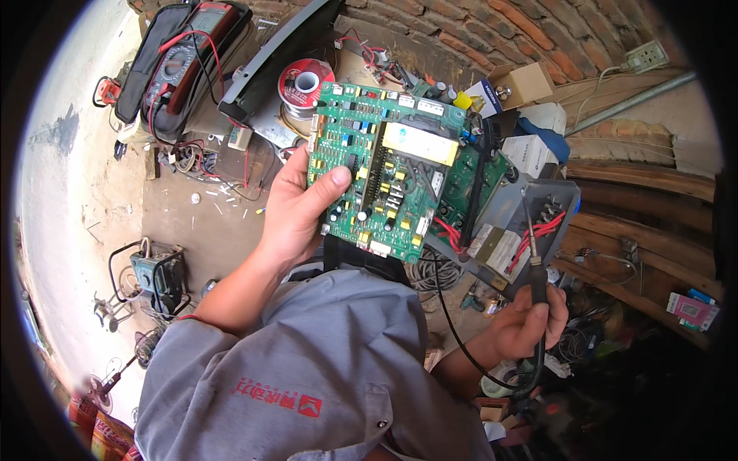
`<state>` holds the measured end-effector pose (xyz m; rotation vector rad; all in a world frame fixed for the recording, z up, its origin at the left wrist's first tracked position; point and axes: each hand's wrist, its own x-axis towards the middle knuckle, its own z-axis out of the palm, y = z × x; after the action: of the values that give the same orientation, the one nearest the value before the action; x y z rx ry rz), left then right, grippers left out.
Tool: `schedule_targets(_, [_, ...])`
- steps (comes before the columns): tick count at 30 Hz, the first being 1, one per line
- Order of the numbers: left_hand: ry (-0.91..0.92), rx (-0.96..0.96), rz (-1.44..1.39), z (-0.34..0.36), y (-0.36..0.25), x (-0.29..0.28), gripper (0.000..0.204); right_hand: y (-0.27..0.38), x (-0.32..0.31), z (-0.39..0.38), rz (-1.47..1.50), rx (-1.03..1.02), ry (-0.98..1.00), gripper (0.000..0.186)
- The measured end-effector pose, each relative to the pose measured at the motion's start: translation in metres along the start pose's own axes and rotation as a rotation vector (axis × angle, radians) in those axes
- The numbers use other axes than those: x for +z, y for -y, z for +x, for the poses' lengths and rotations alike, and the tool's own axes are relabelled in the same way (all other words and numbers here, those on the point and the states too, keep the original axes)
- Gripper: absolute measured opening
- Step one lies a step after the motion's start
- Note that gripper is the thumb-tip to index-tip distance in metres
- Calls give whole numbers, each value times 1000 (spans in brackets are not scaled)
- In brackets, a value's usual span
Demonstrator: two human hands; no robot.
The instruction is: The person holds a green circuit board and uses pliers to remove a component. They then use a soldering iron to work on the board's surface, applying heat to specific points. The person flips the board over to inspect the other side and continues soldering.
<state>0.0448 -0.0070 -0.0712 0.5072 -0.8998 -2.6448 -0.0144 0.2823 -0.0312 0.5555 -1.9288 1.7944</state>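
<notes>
My left hand (300,203) grips a green circuit board (369,127) by its left edge, with the thumb on the component side. Yellow and blue parts cover the board, and a large yellow transformer (419,144) sits near its upper right. In my right hand (530,326) is a soldering iron (538,284), its black handle in the fingers and its thin tip pointing up, apart from the board. The iron's black cord (440,280) loops below the board. Behind the tip lies an opened grey metal housing (557,201) with red wires (542,229) and a boxy component (494,250).
A red spool of solder wire (306,83) stands behind the board, beside a dark tilted panel (269,65). A red multimeter (181,65) rests in its black case at upper left. Small boxes (530,156) sit at right, under a wall socket (646,56). A machine (157,276) stands on the floor.
</notes>
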Motion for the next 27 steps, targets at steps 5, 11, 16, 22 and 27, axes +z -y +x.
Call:
schedule_targets(5, [19,-55,-39,-12,-2,6,36,2,4,2,3,30,-47,32])
schedule_targets(11, [9,-76,-58,-20,-3,12,41,1,3,2,5,11,-1,32])
schedule_targets(16, [7,-67,-57,-22,-2,11,41,3,8,3,5,11,-37,31])
schedule_targets(22, [5,-46,-72,-23,-2,13,40,0,5,2,-7,6,-14,31])
schedule_targets(27, [-12,-28,-55,-23,-3,15,41,-1,3,1,0,7,-23,32])
